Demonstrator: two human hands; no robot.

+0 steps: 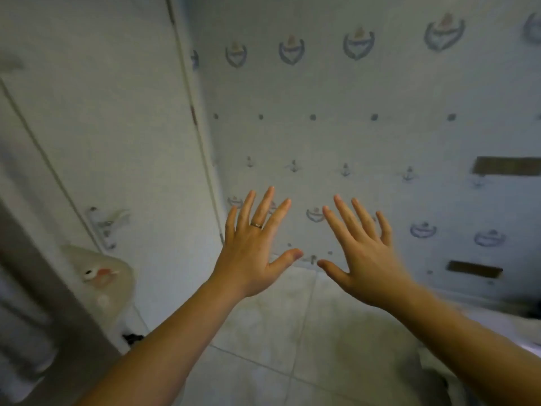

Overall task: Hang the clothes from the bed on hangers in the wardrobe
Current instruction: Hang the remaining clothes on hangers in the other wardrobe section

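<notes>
My left hand (254, 244) and my right hand (361, 253) are stretched out side by side in front of me, backs up, fingers spread, holding nothing. A thin ring sits on a finger of the left hand. Both hover over a tiled floor (275, 332) before a pale wall (366, 92) printed with rows of small anchor and wreath motifs. No clothes, hangers, bed or wardrobe interior show in this blurred view.
A white door (117, 118) with a lever handle (106, 222) stands to the left. Below it sits a translucent bag or container (99, 276). Grey fabric (26, 317) hangs at the left edge. Two brown patches (506, 166) mark the wall at right.
</notes>
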